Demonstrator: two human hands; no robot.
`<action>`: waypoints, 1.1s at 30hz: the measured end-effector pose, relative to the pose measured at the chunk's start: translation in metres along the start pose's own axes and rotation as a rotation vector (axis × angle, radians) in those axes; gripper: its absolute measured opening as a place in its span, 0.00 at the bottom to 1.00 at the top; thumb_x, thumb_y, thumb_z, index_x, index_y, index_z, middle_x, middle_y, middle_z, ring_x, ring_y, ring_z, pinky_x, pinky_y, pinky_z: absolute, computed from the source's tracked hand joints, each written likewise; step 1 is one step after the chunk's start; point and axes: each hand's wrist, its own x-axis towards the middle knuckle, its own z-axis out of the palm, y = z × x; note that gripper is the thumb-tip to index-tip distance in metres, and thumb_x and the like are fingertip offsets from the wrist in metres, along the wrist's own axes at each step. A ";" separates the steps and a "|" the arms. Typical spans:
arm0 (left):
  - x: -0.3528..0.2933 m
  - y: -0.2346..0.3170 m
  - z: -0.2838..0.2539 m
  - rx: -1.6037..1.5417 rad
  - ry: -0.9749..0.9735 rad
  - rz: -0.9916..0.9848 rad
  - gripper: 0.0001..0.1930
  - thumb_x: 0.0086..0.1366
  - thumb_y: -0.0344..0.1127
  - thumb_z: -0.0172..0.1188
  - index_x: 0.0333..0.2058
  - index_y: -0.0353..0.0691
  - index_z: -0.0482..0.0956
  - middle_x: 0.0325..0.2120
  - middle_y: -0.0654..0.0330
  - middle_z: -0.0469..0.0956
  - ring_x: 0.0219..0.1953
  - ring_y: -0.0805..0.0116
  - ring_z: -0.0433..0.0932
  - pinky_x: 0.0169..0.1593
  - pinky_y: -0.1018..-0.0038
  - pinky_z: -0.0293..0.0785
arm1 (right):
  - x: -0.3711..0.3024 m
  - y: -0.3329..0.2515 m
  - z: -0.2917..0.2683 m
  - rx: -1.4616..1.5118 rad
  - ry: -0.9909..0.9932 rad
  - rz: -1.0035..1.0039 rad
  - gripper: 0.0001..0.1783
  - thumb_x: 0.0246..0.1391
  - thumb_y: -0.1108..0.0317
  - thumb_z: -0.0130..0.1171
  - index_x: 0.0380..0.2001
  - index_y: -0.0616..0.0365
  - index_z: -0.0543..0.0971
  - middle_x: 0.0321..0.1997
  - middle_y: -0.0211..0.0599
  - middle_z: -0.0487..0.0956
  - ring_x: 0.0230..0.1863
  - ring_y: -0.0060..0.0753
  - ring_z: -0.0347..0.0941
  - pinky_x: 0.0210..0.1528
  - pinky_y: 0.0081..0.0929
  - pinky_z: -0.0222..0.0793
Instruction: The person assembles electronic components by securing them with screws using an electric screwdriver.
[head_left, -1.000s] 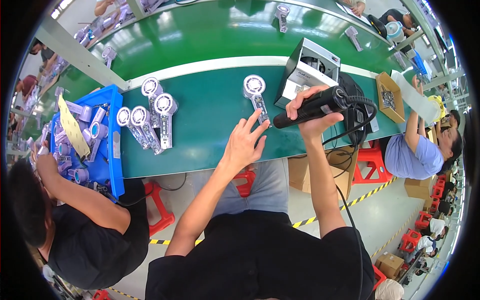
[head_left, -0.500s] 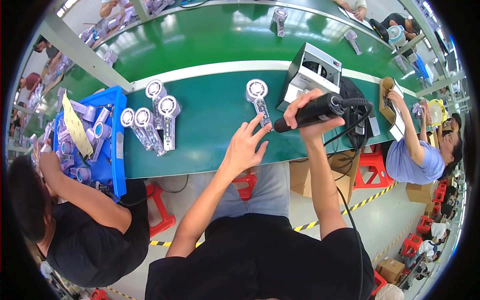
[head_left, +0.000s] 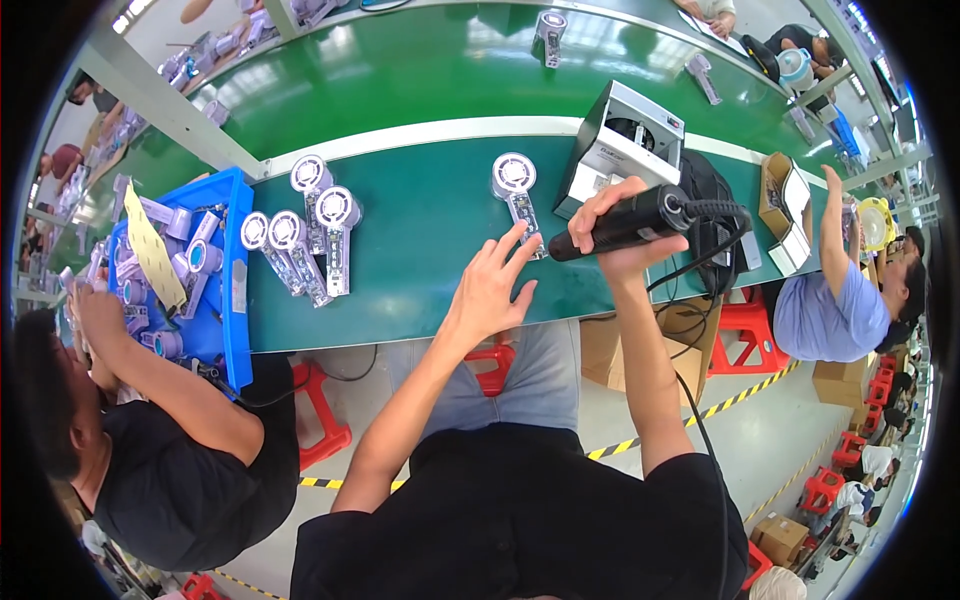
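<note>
My left fingers (head_left: 519,230), spread, just touch the fan (head_left: 515,173) on the table (head_left: 420,225); my right fingers (head_left: 588,213) wrap the black tool (head_left: 640,222). So lightly steadied, the fan could skid if the tool slips.

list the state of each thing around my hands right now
Left hand: fingers spread, touching the single fan unit
Right hand: closed around the black tool
Single fan unit: lying, handle open, insides exposed
Black tool: held, tip beside that handle
Four fan units: grouped, lying, insides exposed
Blue bin: loaded with fan parts
Yellow sheet: lying over the bin
Grey machine: standing, on or off unclear
</note>
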 end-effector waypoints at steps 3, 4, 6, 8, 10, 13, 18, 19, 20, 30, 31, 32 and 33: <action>0.000 0.003 -0.001 -0.004 -0.005 0.001 0.35 0.50 0.28 0.67 0.60 0.40 0.71 0.61 0.49 0.68 0.42 0.50 0.74 0.48 0.61 0.75 | 0.005 -0.003 -0.003 -0.022 0.048 0.021 0.55 0.39 0.11 0.42 0.34 0.63 0.70 0.22 0.45 0.77 0.15 0.28 0.70 0.20 0.24 0.69; 0.001 0.003 -0.001 0.006 -0.015 0.007 0.36 0.50 0.28 0.67 0.61 0.39 0.70 0.61 0.49 0.68 0.42 0.50 0.73 0.48 0.60 0.75 | 0.011 -0.004 -0.003 -0.019 0.073 0.038 0.55 0.41 0.12 0.42 0.35 0.62 0.70 0.23 0.45 0.77 0.15 0.29 0.71 0.21 0.25 0.69; -0.001 0.002 -0.001 -0.005 -0.009 0.003 0.36 0.50 0.28 0.67 0.61 0.39 0.69 0.61 0.49 0.67 0.42 0.50 0.73 0.48 0.60 0.75 | 0.025 -0.014 -0.005 -0.065 0.131 0.032 0.54 0.45 0.14 0.42 0.38 0.64 0.71 0.27 0.48 0.79 0.15 0.32 0.72 0.19 0.26 0.68; -0.002 0.002 -0.003 -0.014 -0.005 -0.008 0.36 0.50 0.28 0.67 0.61 0.39 0.69 0.62 0.49 0.67 0.42 0.51 0.73 0.49 0.60 0.75 | 0.042 -0.042 -0.002 -0.278 0.178 -0.083 0.52 0.47 0.15 0.41 0.41 0.62 0.70 0.28 0.46 0.76 0.15 0.34 0.71 0.19 0.31 0.70; -0.003 0.003 -0.006 -0.051 -0.023 -0.059 0.37 0.50 0.28 0.67 0.62 0.40 0.69 0.63 0.51 0.66 0.45 0.50 0.74 0.52 0.61 0.74 | 0.058 -0.059 -0.012 -0.344 0.194 -0.170 0.51 0.47 0.16 0.44 0.42 0.62 0.70 0.27 0.44 0.76 0.16 0.33 0.72 0.20 0.29 0.71; -0.001 0.003 -0.005 -0.043 -0.034 -0.051 0.37 0.50 0.28 0.67 0.62 0.40 0.69 0.63 0.51 0.65 0.45 0.50 0.74 0.52 0.62 0.75 | 0.073 -0.067 -0.023 -0.390 0.202 -0.196 0.51 0.47 0.16 0.44 0.42 0.61 0.70 0.27 0.42 0.76 0.17 0.33 0.72 0.20 0.27 0.70; -0.001 0.002 -0.005 -0.043 -0.036 -0.045 0.36 0.50 0.28 0.68 0.61 0.39 0.69 0.64 0.51 0.65 0.45 0.50 0.74 0.52 0.62 0.75 | 0.086 -0.053 -0.031 -0.427 0.227 -0.153 0.50 0.52 0.18 0.37 0.42 0.63 0.71 0.26 0.42 0.77 0.17 0.32 0.73 0.20 0.25 0.68; -0.002 0.002 -0.005 -0.041 -0.039 -0.040 0.36 0.50 0.28 0.68 0.61 0.38 0.70 0.64 0.51 0.65 0.44 0.50 0.74 0.52 0.62 0.75 | 0.086 -0.052 -0.033 -0.451 0.224 -0.160 0.49 0.55 0.19 0.34 0.42 0.63 0.71 0.27 0.42 0.77 0.16 0.31 0.72 0.19 0.25 0.67; -0.001 0.002 -0.004 -0.041 -0.038 -0.041 0.36 0.50 0.28 0.68 0.61 0.38 0.70 0.64 0.51 0.65 0.44 0.50 0.74 0.52 0.62 0.75 | 0.087 -0.053 -0.034 -0.451 0.223 -0.160 0.49 0.55 0.19 0.34 0.42 0.63 0.71 0.27 0.42 0.77 0.16 0.31 0.72 0.19 0.25 0.67; 0.000 0.001 -0.005 -0.023 -0.018 -0.010 0.37 0.49 0.28 0.67 0.61 0.37 0.69 0.65 0.52 0.65 0.40 0.53 0.73 0.48 0.62 0.76 | 0.095 -0.053 -0.047 -0.377 0.344 0.019 0.48 0.58 0.20 0.29 0.43 0.61 0.69 0.28 0.41 0.76 0.17 0.31 0.70 0.21 0.29 0.67; 0.000 0.002 -0.005 -0.019 -0.024 -0.015 0.37 0.49 0.28 0.67 0.61 0.37 0.69 0.65 0.52 0.65 0.40 0.53 0.73 0.48 0.63 0.76 | 0.094 -0.054 -0.046 -0.354 0.370 0.052 0.48 0.57 0.20 0.28 0.44 0.60 0.69 0.29 0.41 0.75 0.17 0.31 0.70 0.21 0.30 0.67; -0.001 0.002 -0.005 -0.020 -0.023 -0.017 0.37 0.49 0.28 0.67 0.61 0.37 0.69 0.65 0.52 0.65 0.40 0.53 0.73 0.48 0.63 0.76 | 0.090 -0.054 -0.044 -0.354 0.368 0.054 0.48 0.57 0.20 0.28 0.44 0.60 0.69 0.29 0.41 0.75 0.17 0.31 0.70 0.21 0.30 0.67; 0.000 0.002 -0.005 -0.018 -0.025 -0.012 0.37 0.49 0.28 0.67 0.61 0.37 0.69 0.65 0.53 0.65 0.40 0.53 0.72 0.48 0.63 0.76 | 0.084 -0.051 -0.040 -0.260 0.345 0.091 0.48 0.57 0.20 0.28 0.44 0.59 0.69 0.29 0.41 0.75 0.17 0.32 0.69 0.22 0.31 0.67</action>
